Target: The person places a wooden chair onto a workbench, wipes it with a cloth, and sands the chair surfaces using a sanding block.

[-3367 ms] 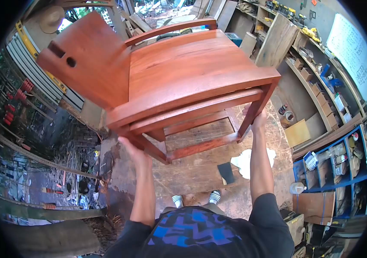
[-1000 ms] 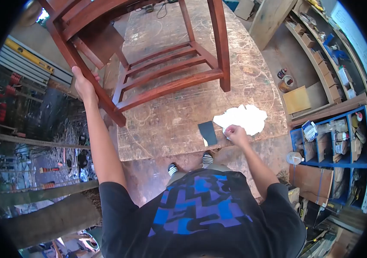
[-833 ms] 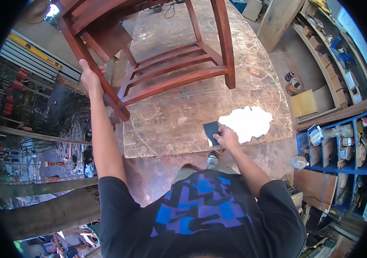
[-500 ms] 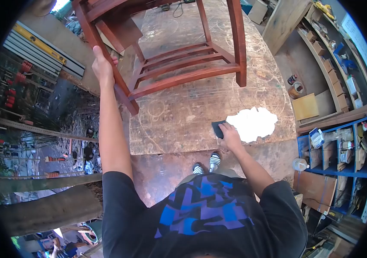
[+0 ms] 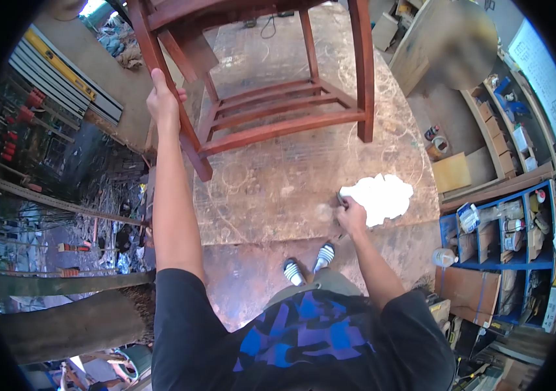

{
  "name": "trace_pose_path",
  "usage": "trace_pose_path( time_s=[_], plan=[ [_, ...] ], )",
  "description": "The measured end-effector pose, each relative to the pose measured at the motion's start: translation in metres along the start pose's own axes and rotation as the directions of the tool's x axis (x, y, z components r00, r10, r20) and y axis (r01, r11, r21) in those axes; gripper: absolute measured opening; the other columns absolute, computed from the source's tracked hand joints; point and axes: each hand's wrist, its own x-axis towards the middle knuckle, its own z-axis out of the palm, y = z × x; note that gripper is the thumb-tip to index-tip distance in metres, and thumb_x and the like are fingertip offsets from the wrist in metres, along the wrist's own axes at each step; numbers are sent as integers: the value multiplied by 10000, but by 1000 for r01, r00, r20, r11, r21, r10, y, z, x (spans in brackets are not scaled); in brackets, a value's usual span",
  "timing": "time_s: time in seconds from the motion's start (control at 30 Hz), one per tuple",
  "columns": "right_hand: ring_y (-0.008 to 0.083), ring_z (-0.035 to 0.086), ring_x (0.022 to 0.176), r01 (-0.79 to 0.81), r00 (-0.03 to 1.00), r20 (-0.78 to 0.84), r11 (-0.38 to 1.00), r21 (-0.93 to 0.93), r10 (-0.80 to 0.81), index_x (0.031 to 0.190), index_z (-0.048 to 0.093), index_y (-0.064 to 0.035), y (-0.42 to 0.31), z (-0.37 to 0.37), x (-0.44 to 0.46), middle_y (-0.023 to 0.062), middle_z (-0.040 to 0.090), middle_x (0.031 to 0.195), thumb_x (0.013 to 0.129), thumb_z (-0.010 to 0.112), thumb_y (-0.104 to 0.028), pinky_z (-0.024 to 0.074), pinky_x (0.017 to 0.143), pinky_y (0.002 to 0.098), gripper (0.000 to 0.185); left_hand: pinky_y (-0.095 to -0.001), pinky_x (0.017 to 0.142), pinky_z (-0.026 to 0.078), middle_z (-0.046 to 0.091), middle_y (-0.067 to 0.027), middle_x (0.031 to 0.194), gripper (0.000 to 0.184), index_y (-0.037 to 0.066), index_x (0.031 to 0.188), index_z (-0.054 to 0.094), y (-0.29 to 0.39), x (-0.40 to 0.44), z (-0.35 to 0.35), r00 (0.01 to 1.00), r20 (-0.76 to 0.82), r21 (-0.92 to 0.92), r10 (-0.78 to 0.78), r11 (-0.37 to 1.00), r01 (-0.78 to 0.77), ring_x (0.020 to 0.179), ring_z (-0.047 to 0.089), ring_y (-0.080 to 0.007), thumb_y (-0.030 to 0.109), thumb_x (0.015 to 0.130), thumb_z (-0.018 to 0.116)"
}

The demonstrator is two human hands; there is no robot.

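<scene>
A reddish-brown wooden chair frame [image 5: 284, 133] is tilted over the worn wooden workbench [image 5: 271, 195]. My left hand [image 5: 164, 98] is wrapped round one of its legs at the left. Close to the bench's near edge, my right hand [image 5: 353, 215] pinches a dark piece of sandpaper [image 5: 341, 198], seen almost edge-on. Right beside that hand lies a bright white, ragged-edged sheet or cloth [image 5: 382, 199]; its material cannot be made out. A pale dusty smear shows just left of the sandpaper.
Blue shelving [image 5: 486, 264] with bottles and small goods stands at the right, wooden shelves [image 5: 496, 140] behind it. Clamps [image 5: 11, 143] and a yellow spirit level [image 5: 63, 68] are on the left. A dark cord [image 5: 268, 27] lies at the bench's far end.
My right hand has turned the sandpaper from flat to nearly edge-on, and a pale dusty smear appears beside it. My left hand keeps its hold on the chair leg. The view has shifted slightly.
</scene>
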Motion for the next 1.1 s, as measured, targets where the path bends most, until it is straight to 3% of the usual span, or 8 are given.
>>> trace_pose_path(
  time_s=[0.1, 0.17, 0.27, 0.43, 0.53, 0.6, 0.77, 1.1],
  plan=[
    [390, 683, 786, -204, 978, 41, 900, 384, 204, 1032, 672, -6, 46, -4, 13, 142, 715, 912, 761, 625, -93, 570, 776, 452, 289, -302, 587, 503, 663, -128, 703, 802, -47, 919, 661, -2, -1, -2, 1000, -1, 10, -7, 1000, 7, 585, 640, -173, 723, 946, 437],
    [344, 697, 819, -443, 864, 328, 263, 857, 382, 1017, 672, -9, 86, -3, 39, 137, 717, 930, 809, 598, -95, 577, 770, 444, 237, -300, 582, 501, 657, -124, 693, 804, -45, 925, 663, -1, -1, -2, 1000, -8, 21, -19, 1000, 19, 583, 640, -171, 724, 948, 427],
    [293, 692, 860, -395, 875, 442, -236, 888, 200, 1097, 624, -7, 82, -79, 80, 125, 691, 976, 869, 600, -100, 588, 799, 455, 247, -307, 580, 503, 663, -128, 709, 807, -50, 966, 663, 2, -7, -4, 1000, -10, 49, -10, 999, 10, 586, 644, -172, 718, 956, 415],
    [248, 689, 924, 99, 979, -18, 399, 912, -202, 1201, 634, 16, -77, -240, 198, 133, 694, 1043, 941, 561, -108, 559, 820, 379, 297, -315, 590, 512, 667, -124, 737, 762, -45, 1052, 654, 5, -17, -2, 995, -78, 69, 60, 996, -55, 603, 656, -178, 680, 972, 431],
    [227, 616, 1175, 882, 442, -581, 448, 144, -684, 1380, 570, -39, -198, -297, 266, 117, 645, 1323, 971, 467, -2, 459, 1005, 321, 423, -317, 590, 514, 653, -113, 723, 729, -33, 1068, 656, 1, -16, 1, 987, -111, 89, 112, 991, -103, 610, 660, -177, 659, 977, 447],
    [295, 618, 1137, 866, 139, -565, 376, -329, -813, 1385, 582, -117, -264, -334, 276, 92, 616, 1374, 914, 499, 16, 466, 1012, 360, 496, -317, 587, 512, 641, -102, 705, 716, -27, 1064, 661, -1, -12, -1, 987, -110, 97, 115, 990, -105, 609, 657, -174, 652, 979, 452],
    [269, 561, 1189, 653, -54, -374, 250, -715, -926, 1460, 497, -212, -331, -349, 329, -20, 558, 1445, 822, 560, -17, 469, 1002, 407, 670, -305, 557, 495, 615, -77, 650, 703, -18, 1026, 670, 5, -19, 3, 987, -142, 134, 76, 989, -57, 570, 630, -163, 649, 981, 454],
    [254, 542, 1188, 653, -165, -283, 110, -750, -945, 1493, 461, -222, -340, -345, 372, -40, 517, 1486, 812, 584, -41, 479, 987, 395, 715, -293, 523, 477, 609, -71, 630, 711, -10, 959, 676, -5, -17, 6, 976, -195, 149, 96, 987, -67, 538, 608, -151, 664, 978, 448]
  ],
)
